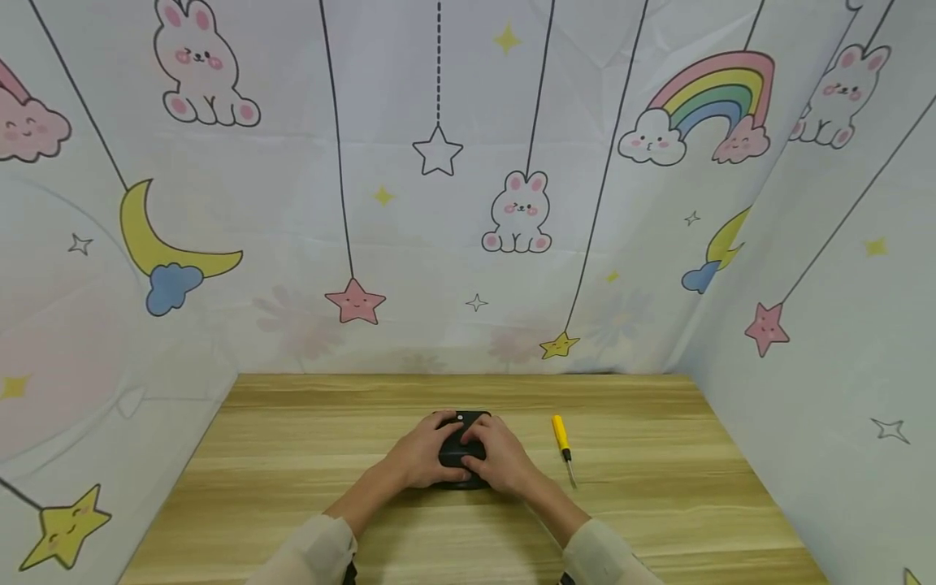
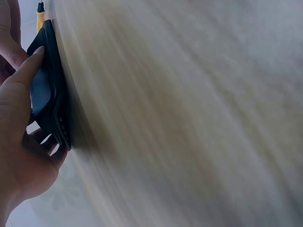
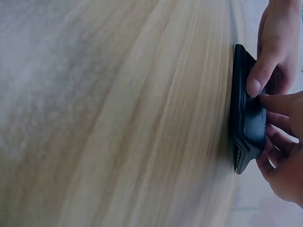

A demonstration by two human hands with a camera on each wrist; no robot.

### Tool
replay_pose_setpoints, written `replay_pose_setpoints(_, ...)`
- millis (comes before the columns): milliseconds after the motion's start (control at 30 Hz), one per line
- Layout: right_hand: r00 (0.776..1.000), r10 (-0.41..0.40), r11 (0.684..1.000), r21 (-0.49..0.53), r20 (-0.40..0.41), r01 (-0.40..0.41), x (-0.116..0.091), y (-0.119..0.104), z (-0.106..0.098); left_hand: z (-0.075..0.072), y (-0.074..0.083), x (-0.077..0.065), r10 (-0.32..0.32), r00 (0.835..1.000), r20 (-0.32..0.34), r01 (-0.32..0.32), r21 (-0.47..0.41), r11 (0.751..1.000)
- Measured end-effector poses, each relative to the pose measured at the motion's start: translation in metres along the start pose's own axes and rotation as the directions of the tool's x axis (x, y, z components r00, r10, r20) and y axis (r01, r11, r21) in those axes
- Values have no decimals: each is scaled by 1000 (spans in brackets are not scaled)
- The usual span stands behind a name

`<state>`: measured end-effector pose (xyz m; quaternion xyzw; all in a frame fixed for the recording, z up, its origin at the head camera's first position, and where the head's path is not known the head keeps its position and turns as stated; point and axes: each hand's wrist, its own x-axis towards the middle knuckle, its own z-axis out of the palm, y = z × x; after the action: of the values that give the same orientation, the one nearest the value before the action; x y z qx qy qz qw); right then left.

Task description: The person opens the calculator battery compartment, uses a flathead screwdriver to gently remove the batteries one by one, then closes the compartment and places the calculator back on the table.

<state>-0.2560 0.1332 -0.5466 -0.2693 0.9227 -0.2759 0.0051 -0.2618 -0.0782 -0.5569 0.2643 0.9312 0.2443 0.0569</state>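
A flat black plastic device [image 1: 454,452] with a raised middle and a small pale dot near its far edge lies on the wooden table. My left hand [image 1: 420,457] grips its left side, thumb [image 2: 33,66] along the near part of the top and fingers bent over the far edge. From the other side, my right hand [image 1: 506,460] holds the raised part between thumb and bent fingers, as the right wrist view also shows. Both hands hide much of the device; its exact kind I cannot tell. To the right lies a screwdriver [image 1: 561,437] with a yellow handle.
The light wood-grain table [image 1: 307,422] extends around the hands. Behind it and at both sides hangs a white cloth [image 1: 409,268] printed with rabbits, stars, moons and a rainbow, meeting the table's back edge.
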Motion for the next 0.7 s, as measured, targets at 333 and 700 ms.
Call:
replay_pose_setpoints(333, 1000, -6, 1000, 21, 16, 5, 1, 0, -1, 0, 1, 1, -5, 1000, 6, 5, 35, 999)
replay_pose_setpoints(700, 1000, -23, 999, 31, 5, 23, 2, 4, 2, 0, 1, 1, -6, 1000, 8, 5, 32, 999)
